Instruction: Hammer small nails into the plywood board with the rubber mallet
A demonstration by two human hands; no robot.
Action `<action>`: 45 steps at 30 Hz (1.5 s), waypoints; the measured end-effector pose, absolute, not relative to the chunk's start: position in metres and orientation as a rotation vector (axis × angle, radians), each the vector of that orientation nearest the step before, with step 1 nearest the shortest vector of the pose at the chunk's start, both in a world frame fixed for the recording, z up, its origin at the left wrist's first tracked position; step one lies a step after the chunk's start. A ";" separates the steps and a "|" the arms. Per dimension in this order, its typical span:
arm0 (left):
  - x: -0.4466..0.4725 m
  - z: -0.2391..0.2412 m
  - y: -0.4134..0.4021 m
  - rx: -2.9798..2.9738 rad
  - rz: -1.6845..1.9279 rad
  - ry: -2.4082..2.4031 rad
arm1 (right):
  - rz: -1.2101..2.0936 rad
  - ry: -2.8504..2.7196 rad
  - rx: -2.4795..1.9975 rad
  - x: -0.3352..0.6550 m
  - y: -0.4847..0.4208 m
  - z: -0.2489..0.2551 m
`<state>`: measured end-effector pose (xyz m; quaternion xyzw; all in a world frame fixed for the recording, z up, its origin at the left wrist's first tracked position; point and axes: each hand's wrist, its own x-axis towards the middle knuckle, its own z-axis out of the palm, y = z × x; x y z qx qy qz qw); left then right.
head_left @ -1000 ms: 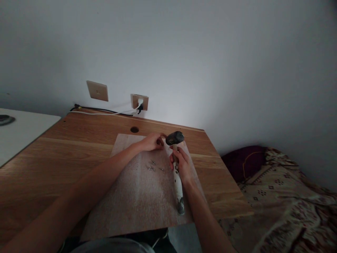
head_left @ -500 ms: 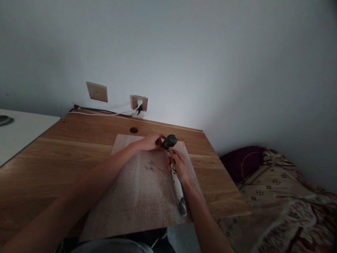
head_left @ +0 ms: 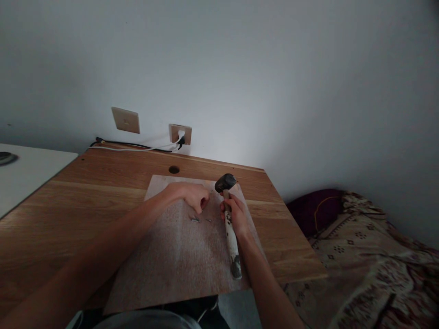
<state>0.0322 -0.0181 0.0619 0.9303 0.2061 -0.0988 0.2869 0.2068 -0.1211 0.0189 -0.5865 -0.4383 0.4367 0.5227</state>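
Observation:
My right hand (head_left: 236,213) is wrapped round the upper handle of a hammer (head_left: 232,242). Its dark head (head_left: 225,183) points away from me, and the pale, stained handle runs back toward my body. Beneath both hands lies a thin wooden board (head_left: 178,256). My left hand (head_left: 195,195) is bent downward with its fingertips pinched together at the board, right by some loose nails (head_left: 195,220). Whatever sits between those fingertips is hidden. Another nail (head_left: 208,220) lies a little to the right. Beyond my left fingers is a tiny thin mark, too small to make out.
The board rests on a wooden desk (head_left: 106,201) against the wall. A socket (head_left: 186,135) with plugs and cables (head_left: 137,148) is behind it. A white surface (head_left: 37,169) adjoins at left; patterned bedding (head_left: 356,260) and a purple cushion (head_left: 315,210) are at right.
My left hand has moved from beside the hammer head back toward me and down to the nails, covering some of them. The hammer has shifted slightly right in my right hand.

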 end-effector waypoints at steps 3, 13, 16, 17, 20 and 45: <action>0.031 0.061 -0.018 2.486 -0.203 0.566 | 1.036 -1.060 -1.398 0.207 -0.121 0.019; 0.018 0.031 0.030 2.203 0.521 0.693 | 1.036 -1.033 -1.379 0.204 -0.122 0.025; 0.017 0.018 0.036 2.166 0.477 0.671 | 1.028 -1.043 -1.376 0.205 -0.123 0.024; 0.017 0.015 0.036 2.168 0.456 0.656 | 1.026 -1.042 -1.374 0.205 -0.123 0.023; 0.017 0.011 0.036 2.187 0.434 0.634 | 1.044 -1.023 -1.371 0.204 -0.123 0.023; 0.014 0.005 0.035 2.100 0.471 0.682 | 1.240 -1.146 -1.254 0.188 -0.125 0.026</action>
